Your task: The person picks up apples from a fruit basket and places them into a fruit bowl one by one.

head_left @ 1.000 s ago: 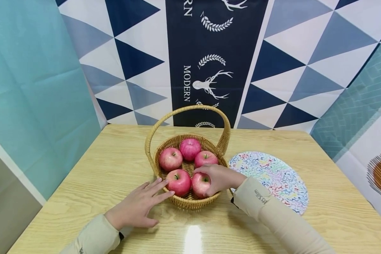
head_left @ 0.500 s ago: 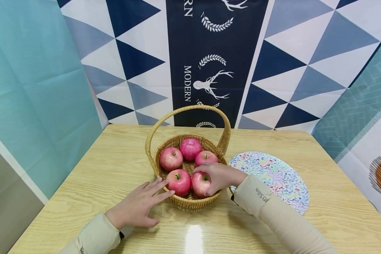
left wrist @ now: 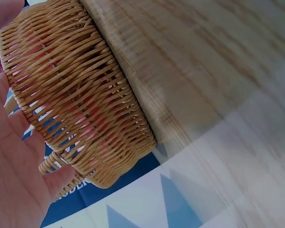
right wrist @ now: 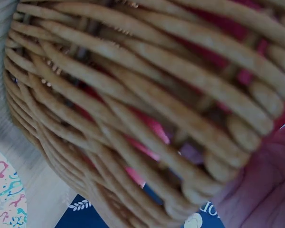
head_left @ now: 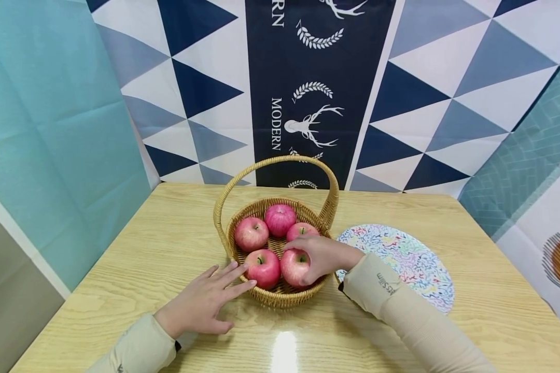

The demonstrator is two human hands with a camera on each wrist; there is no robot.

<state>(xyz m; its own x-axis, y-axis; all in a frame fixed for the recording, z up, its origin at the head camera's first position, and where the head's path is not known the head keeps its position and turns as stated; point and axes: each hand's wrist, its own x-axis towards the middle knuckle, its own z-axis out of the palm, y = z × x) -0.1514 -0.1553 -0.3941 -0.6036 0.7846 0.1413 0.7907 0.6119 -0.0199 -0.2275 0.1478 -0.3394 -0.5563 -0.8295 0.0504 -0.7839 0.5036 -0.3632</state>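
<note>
Clerk: With the basket (head_left: 280,300) read as a dial, noon at the far side, what is recorded?

Inspector: The basket is placed on the tabletop (head_left: 177,228), with a round mat (head_left: 410,267) laid outside it at three o'clock. Contained are the noon apple (head_left: 280,220), the two o'clock apple (head_left: 304,229), partly hidden, the five o'clock apple (head_left: 293,268), the seven o'clock apple (head_left: 263,269) and the ten o'clock apple (head_left: 252,234).

Clerk: Is any apple held?

Inspector: The five o'clock apple is pinched in the right hand (head_left: 325,256), thumb set on the near flank, fingers on the far one. Whether it is raised off the basket floor cannot be told.

Clerk: And the left hand (head_left: 205,303)?

Inspector: Nothing is held. Its fingers are spread, two tips placed at the rim between seven and eight o'clock. Contact with the seven o'clock apple cannot be confirmed.

Clerk: How is handling judged?

Inspector: Firm, moderately heavy, smooth enough to slip, and easily bruised. It is best gripped at the widest girth, thumb and fingers opposed, the stem spared. Finger room is judged to be restricted towards seven o'clock by the neighbouring fruit.
</note>
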